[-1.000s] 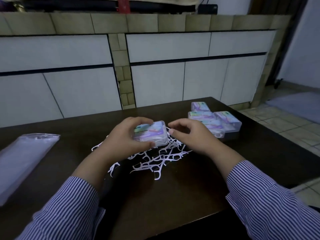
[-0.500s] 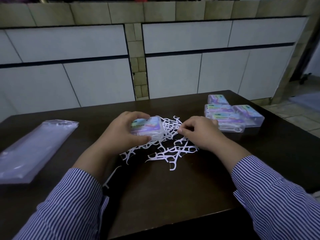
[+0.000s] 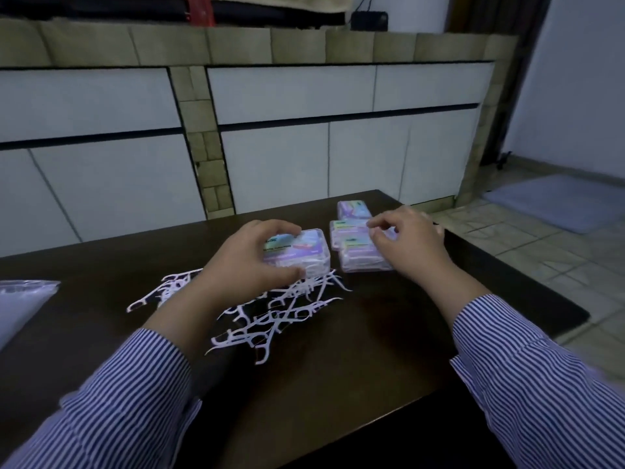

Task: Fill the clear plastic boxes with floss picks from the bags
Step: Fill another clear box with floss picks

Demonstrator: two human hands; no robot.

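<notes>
while left hand [image 3: 250, 262] grips box [image 3: 299, 250], label print unreadable.

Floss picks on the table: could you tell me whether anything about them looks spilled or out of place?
Yes. The floss picks lie loose in a tangled heap on the dark table, partly under the box that the left hand holds, not inside it.

Plastic bag [image 3: 20, 306] at 9 o'clock cut off by the left frame edge, contents unreadable. Right hand [image 3: 411, 247] covers part of the stacked boxes [image 3: 351, 238] at 1 o'clock; whether its fingertips pinch anything can't be told. Left hand [image 3: 243, 265] hides the near-left side of the held box [image 3: 301, 250]. Box label print too blurred to read. Both sleeves cropped at 6 o'clock.
</notes>
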